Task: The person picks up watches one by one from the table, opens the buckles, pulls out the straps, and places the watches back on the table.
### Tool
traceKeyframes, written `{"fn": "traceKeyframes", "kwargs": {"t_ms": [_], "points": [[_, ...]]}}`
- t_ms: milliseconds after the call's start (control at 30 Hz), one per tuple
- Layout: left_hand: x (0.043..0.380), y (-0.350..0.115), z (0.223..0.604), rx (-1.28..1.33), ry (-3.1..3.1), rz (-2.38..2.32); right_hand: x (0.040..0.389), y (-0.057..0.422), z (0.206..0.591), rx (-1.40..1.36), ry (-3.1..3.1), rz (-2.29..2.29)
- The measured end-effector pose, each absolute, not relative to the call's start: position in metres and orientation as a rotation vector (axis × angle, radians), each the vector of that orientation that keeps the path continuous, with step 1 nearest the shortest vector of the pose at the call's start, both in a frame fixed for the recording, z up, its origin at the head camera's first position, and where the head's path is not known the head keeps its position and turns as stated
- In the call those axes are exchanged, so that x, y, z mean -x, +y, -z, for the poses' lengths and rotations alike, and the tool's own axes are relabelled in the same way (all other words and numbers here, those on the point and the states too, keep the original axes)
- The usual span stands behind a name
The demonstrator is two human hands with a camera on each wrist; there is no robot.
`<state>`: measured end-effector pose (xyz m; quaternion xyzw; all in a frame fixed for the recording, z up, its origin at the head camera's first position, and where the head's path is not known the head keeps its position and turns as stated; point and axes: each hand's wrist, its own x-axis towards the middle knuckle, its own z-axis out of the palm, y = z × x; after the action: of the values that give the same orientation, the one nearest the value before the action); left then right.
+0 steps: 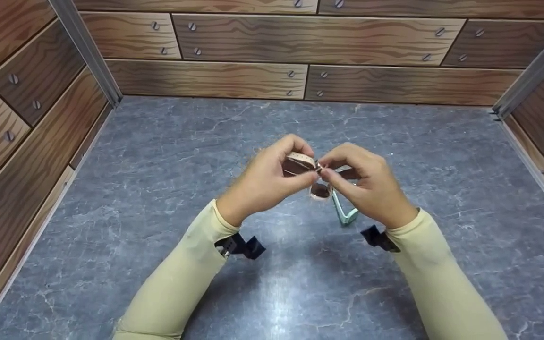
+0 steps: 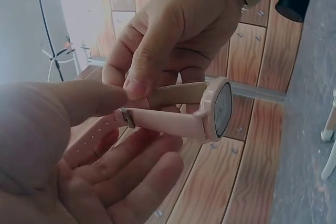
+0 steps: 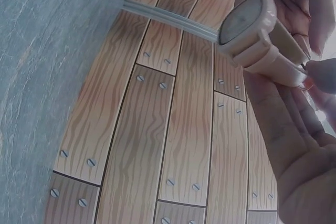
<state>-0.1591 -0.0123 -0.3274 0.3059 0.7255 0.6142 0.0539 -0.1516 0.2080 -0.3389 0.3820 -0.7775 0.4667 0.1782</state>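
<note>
A wristwatch with a pale pink strap (image 2: 168,123) is held between both hands, with the watch case (image 2: 216,109) on the table side. My left hand (image 1: 272,177) pinches the strap's punched part between thumb and fingers. In the left wrist view its other fingers spread below the strap. My right hand (image 1: 364,182) pinches the strap near the small metal buckle (image 2: 126,117); the fingertips of both hands nearly meet there. The watch face (image 3: 241,20) shows in the right wrist view, its details blurred. How the strap end sits in the buckle is partly hidden by fingers.
On the grey marbled tabletop (image 1: 168,156), a mint-green bent piece (image 1: 346,216) lies below my right hand, partly covered by it. Wood-patterned walls (image 1: 253,40) with grey metal corner posts (image 1: 88,52) enclose the back and sides.
</note>
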Motion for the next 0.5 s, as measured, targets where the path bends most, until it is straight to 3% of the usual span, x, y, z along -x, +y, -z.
{"fn": "traceKeyframes", "kwargs": {"t_ms": [500], "points": [[0.1566,-0.0119,0.326,-1.011,2.399,-1.84,0.1525,0.21,0.339,-1.114,-2.238,-1.248]]}}
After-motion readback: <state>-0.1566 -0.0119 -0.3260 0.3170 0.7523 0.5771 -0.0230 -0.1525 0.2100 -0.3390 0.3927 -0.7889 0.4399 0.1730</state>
